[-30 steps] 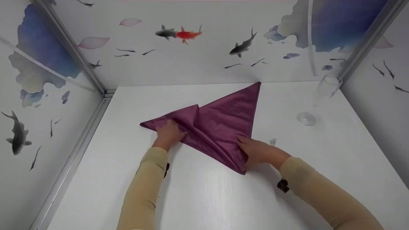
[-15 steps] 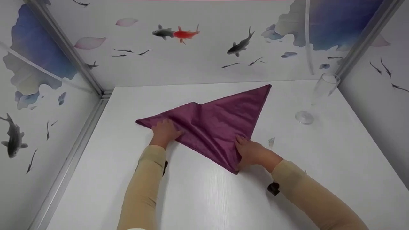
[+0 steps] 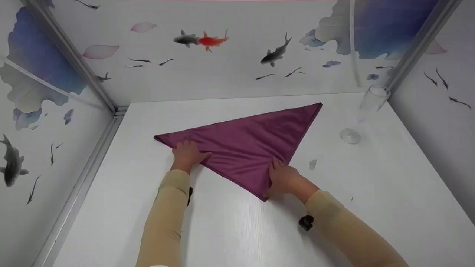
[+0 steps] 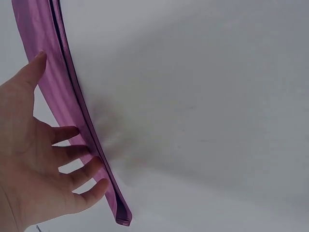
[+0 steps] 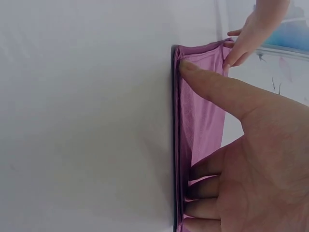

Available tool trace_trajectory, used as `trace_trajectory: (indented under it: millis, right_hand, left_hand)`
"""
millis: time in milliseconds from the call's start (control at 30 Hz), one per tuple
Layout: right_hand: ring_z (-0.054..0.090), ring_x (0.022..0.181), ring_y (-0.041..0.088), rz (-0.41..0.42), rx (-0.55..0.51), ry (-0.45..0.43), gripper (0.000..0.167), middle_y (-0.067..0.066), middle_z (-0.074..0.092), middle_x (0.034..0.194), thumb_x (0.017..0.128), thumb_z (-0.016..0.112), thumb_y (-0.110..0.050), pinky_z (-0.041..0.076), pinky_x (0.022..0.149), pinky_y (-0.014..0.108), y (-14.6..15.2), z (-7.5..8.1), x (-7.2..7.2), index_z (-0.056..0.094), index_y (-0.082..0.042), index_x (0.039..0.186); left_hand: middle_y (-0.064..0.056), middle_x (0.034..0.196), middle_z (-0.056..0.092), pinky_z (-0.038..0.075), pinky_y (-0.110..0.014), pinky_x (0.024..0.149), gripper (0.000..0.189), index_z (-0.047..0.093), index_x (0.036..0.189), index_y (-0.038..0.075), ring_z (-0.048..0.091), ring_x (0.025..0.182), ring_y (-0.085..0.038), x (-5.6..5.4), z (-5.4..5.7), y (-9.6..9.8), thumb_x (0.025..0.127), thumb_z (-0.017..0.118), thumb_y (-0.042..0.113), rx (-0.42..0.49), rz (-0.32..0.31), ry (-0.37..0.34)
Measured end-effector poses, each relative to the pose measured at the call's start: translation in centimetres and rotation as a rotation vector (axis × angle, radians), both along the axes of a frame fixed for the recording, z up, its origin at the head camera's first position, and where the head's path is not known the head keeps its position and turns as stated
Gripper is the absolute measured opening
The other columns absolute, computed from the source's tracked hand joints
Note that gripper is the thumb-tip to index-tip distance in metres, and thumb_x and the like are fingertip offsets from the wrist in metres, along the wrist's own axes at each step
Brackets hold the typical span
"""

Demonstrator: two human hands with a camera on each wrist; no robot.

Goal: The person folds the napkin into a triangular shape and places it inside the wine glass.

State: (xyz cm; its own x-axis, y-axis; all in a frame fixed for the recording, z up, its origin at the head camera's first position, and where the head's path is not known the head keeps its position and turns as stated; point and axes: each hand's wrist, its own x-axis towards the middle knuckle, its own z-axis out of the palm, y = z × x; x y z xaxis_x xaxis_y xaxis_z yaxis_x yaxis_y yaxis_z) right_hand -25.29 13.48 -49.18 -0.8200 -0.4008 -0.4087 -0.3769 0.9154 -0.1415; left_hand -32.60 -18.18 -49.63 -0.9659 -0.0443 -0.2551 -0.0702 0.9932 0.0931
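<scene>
A purple cloth, folded into a layered triangle, lies on the white table with soft wrinkles across its middle. My left hand rests on the cloth's left part near its front edge; in the left wrist view its fingers are spread over the fabric, thumb apart. Near the front corner, my right hand lies on the right edge. In the right wrist view its thumb touches the cloth's corner, and the other fingers lie extended along the edge. Neither hand curls round the fabric.
A clear stemmed glass stands at the back right of the table. A small clear object lies right of the cloth. Walls printed with fish enclose the back and both sides.
The raised fold in the cloth's left middle has flattened, and its back edge is now straight. The right hand and front corner have shifted left; the far right corner has moved right and slightly nearer.
</scene>
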Motion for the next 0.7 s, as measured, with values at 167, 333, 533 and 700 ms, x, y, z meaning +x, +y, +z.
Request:
trace_trajectory:
  millis: [167,333,533,700]
  right_hand:
    - [0.021,0.142,0.042,-0.019,0.0,0.005,0.113,0.031,0.016,0.155,0.078,0.071,-0.06,0.033,0.108,0.048,-0.3,0.1,0.3,0.02,0.012,0.148]
    - [0.021,0.142,0.043,-0.04,0.018,-0.002,0.112,0.032,0.017,0.154,0.079,0.07,-0.06,0.033,0.108,0.05,-0.7,0.4,0.3,0.02,0.013,0.148]
    - [0.02,0.142,0.044,-0.054,0.039,-0.004,0.113,0.033,0.017,0.154,0.08,0.067,-0.062,0.034,0.107,0.051,-1.4,0.4,0.5,0.019,0.014,0.148]
    - [0.02,0.142,0.043,-0.073,0.034,-0.001,0.114,0.033,0.017,0.153,0.079,0.067,-0.063,0.036,0.105,0.052,-1.8,0.3,0.8,0.018,0.014,0.148]
  left_hand:
    - [-0.034,0.142,0.031,0.031,-0.063,0.103,0.1,0.032,0.143,-0.013,0.033,0.131,-0.047,0.3,0.0,0.4,0.086,0.057,0.066,0.06,0.026,0.04]
    - [-0.036,0.144,0.027,0.028,-0.06,0.107,0.1,0.028,0.145,-0.012,0.034,0.132,-0.047,0.5,0.2,0.8,0.086,0.061,0.061,0.125,0.038,0.052]
    - [-0.034,0.141,0.03,0.025,-0.057,0.109,0.098,0.03,0.145,-0.013,0.042,0.127,-0.046,0.7,0.3,0.9,0.087,0.062,0.059,0.159,0.026,0.033]
    - [-0.033,0.145,0.034,0.01,-0.066,0.11,0.095,0.035,0.144,-0.01,0.038,0.132,-0.045,0.5,0.6,1.0,0.087,0.06,0.061,0.11,0.022,-0.007]
